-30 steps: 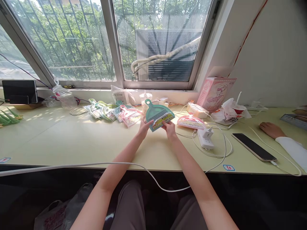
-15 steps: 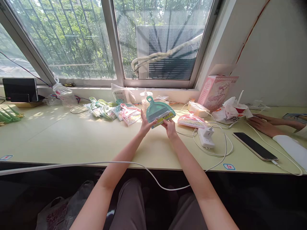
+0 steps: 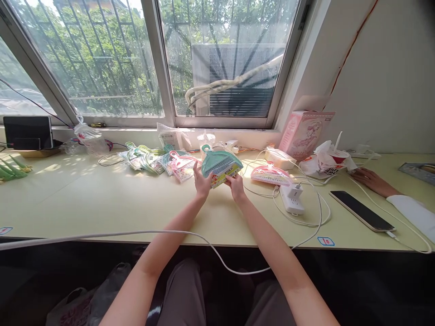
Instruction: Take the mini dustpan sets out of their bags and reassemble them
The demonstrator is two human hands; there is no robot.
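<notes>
Between my two hands, above the table, is a green mini dustpan and brush set in clear wrap with a yellow printed label. My left hand grips its left lower side, the thumb in front. Closed on the label's lower right edge is my right hand. A pink dustpan set lies to the right on the table. Behind my left hand, a pink-and-white set and several green ones lie in a row, partly overlapping.
A white power strip with looped cables and a phone lie on the right. Another person's hand rests farther right, near a crumpled paper bag and pink box. A white cable crosses before the table edge.
The held dustpan set has shifted slightly left and its top leans farther back, showing more of the label. One of the other person's two hands is gone from view.
</notes>
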